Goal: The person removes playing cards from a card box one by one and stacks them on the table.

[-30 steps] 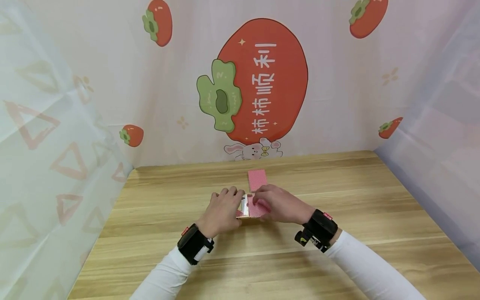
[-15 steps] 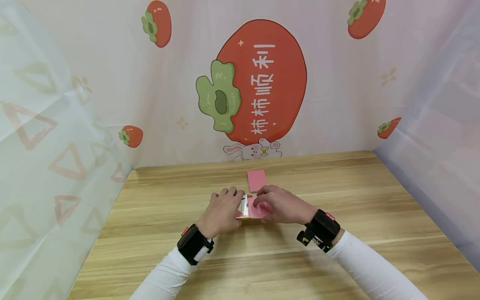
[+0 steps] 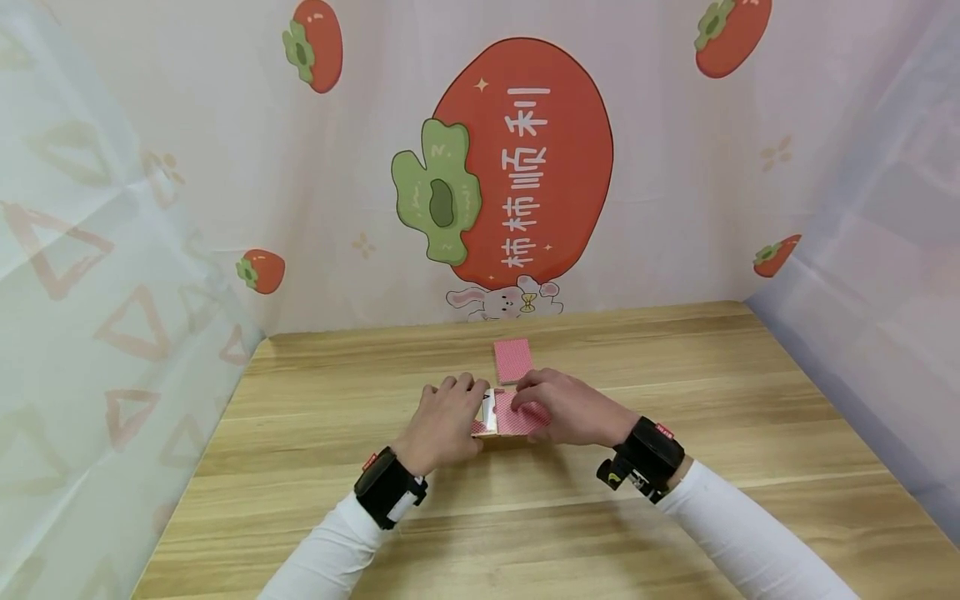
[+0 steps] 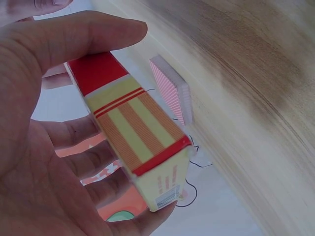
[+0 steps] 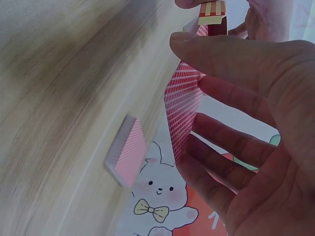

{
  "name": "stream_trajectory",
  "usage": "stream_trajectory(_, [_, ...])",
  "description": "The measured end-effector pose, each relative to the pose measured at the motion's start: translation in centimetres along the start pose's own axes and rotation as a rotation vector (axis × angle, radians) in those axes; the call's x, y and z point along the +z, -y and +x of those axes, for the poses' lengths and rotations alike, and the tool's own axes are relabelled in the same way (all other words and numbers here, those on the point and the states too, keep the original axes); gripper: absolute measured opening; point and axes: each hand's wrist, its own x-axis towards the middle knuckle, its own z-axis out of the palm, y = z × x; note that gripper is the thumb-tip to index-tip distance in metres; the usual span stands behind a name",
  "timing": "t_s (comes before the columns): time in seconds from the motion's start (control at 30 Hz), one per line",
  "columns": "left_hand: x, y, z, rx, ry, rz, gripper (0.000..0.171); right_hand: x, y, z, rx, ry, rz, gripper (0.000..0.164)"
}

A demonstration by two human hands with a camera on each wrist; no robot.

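My left hand (image 3: pixel 444 418) grips a playing-card box (image 4: pixel 142 128), thumb on one side and fingers on the other; its striped side and an end with a barcode face the left wrist camera. My right hand (image 3: pixel 566 408) pinches red-patterned playing cards (image 5: pixel 182 108) between thumb and fingers. These cards stick out at the right end of the box, close to its opened flap in the right wrist view. Both hands are near each other above the table. How many cards the right hand holds cannot be told.
Beyond the hands, a neat stack of red-backed cards (image 3: pixel 513 361) lies face down on the wooden table (image 3: pixel 637 533). A cloth backdrop (image 3: pixel 660 208) with printed persimmons and a rabbit rises from the table's far edge. Pale cloth hangs at both sides.
My right hand has shifted slightly to the right, and the cards it pinches extend a little further from the box. My left hand and the stack stay in place.
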Motion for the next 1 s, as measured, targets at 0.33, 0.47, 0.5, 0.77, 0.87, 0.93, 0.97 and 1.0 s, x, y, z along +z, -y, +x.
stream_trajectory(0.33, [-0.1,0.0,-0.1,-0.005,-0.001,0.001,0.067,-0.4,-0.6,-0.5,0.011,-0.002,-0.01,0.039])
stream_trajectory(0.47, [-0.1,0.0,-0.1,-0.007,-0.004,-0.002,0.067,-0.6,-0.9,-0.9,0.01,-0.004,-0.005,0.038])
stream_trajectory(0.5, [-0.1,0.0,-0.1,-0.008,-0.005,-0.004,0.067,-0.7,-1.0,-1.0,0.01,-0.003,-0.004,0.038])
stream_trajectory(0.77, [-0.1,0.1,-0.2,-0.014,-0.006,-0.011,0.065,-1.6,-1.7,-1.4,0.04,-0.01,-0.004,0.038])
stream_trajectory(0.87, [0.0,0.1,-0.2,-0.016,-0.007,-0.014,0.065,-2.0,-1.8,-1.4,0.058,-0.024,-0.013,0.036])
stream_trajectory(0.93, [-0.1,0.1,-0.2,-0.013,-0.009,-0.013,0.064,-2.1,-2.0,-1.3,0.064,-0.035,-0.017,0.034])
stream_trajectory(0.97, [-0.1,0.1,-0.2,-0.012,-0.01,-0.013,0.064,-2.2,-2.1,-1.3,0.067,-0.043,-0.016,0.033])
stream_trajectory(1.0, [-0.1,0.1,-0.2,-0.012,-0.01,-0.013,0.064,-2.2,-2.2,-1.2,0.073,-0.049,-0.015,0.033])
